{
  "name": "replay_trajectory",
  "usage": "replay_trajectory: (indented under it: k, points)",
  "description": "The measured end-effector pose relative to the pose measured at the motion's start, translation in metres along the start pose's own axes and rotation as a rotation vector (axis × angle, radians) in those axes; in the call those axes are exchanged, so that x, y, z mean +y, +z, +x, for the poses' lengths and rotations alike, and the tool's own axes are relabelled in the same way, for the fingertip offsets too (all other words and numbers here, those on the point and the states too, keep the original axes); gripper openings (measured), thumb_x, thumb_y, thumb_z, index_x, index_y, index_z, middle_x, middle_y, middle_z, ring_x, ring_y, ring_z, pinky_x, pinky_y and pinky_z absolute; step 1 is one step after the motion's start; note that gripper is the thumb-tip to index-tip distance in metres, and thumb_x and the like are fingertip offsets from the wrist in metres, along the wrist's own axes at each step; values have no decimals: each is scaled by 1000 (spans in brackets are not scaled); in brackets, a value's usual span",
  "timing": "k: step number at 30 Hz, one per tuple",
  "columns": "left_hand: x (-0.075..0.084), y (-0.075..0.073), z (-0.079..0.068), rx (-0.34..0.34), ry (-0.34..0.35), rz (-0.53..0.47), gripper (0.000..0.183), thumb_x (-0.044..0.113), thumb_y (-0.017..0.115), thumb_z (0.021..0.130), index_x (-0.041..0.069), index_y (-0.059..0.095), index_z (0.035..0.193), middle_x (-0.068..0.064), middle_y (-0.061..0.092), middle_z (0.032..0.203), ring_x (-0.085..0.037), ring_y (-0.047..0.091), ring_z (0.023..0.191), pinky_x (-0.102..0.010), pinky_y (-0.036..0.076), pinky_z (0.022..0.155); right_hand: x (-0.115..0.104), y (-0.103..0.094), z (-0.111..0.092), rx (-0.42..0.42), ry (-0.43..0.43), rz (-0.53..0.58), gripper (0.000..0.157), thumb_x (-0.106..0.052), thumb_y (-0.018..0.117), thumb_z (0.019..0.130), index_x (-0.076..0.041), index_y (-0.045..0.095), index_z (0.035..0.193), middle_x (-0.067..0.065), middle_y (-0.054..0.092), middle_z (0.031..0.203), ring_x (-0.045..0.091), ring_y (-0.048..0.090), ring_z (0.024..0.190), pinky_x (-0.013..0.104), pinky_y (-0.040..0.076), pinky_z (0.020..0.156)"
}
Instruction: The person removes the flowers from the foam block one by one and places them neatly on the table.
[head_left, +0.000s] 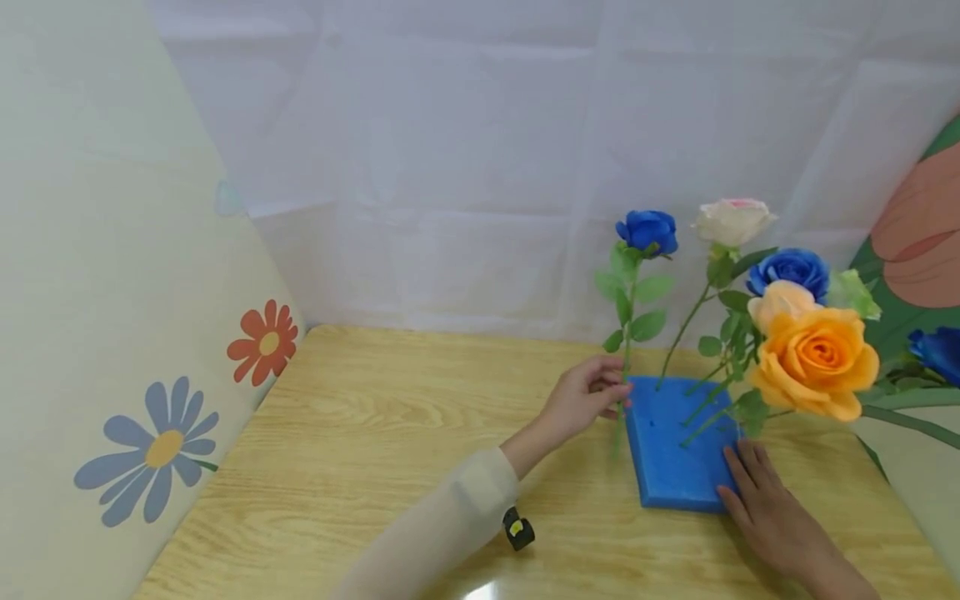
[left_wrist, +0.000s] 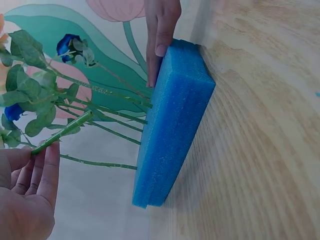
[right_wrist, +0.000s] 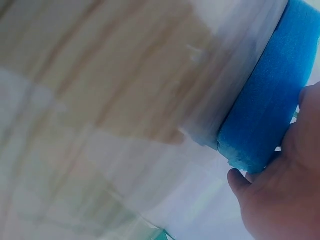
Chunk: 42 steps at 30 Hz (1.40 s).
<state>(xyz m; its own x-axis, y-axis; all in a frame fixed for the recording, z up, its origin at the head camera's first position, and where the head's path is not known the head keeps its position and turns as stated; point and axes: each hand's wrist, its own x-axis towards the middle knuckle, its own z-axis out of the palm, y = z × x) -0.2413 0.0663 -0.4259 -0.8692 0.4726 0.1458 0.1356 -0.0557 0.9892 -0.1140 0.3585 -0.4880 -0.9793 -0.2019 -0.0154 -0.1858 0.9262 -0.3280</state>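
Observation:
A blue artificial rose with green leaves stands upright in my left hand, which pinches its stem between thumb and fingers. In the left wrist view the cut end of that stem points toward the blue foam block, apart from it. The block lies on the table with several stems stuck in its top. My right hand rests on the block's right edge with its fingers extended. Over the block lean a white-pink rose, another blue rose and an orange rose.
A small black object with a yellow mark lies beside my left sleeve. More blue petals show at the far right. White sheeting hangs behind the wooden table, and flower-printed panels stand at both sides.

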Motion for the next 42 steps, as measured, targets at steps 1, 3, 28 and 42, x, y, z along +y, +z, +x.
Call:
replay_trajectory:
  k: [1,3,28,42]
  points:
    - [-1,-1,-2,0,-6,-2,39,8,65,99,2,56,137,-9,69,107,-30,72,93,-31,63,72,0,0,0,1,-1,-1,66,-36,36,112,13,26,153,39,13,160,51,0,151,71,14,116]
    - [-1,-2,-5,0,-16,-10,41,8,65,99,1,55,138,-10,69,108,-33,72,96,-32,63,72,0,1,0,3,-3,1,65,-36,36,112,14,26,153,39,14,159,49,0,151,70,12,117]
    - [-17,-8,-35,9,-149,-84,38,3,64,99,-2,54,136,-24,67,112,-41,69,99,-37,64,67,3,5,-5,44,-48,-45,56,-31,38,112,3,32,156,37,20,159,47,3,152,66,12,120]
    - [-27,-12,-42,17,-209,-131,43,2,63,99,-5,49,140,-20,67,112,-16,70,85,-34,63,66,3,6,-3,47,-53,-50,56,-31,37,112,2,30,156,35,18,160,42,-3,154,63,10,121]
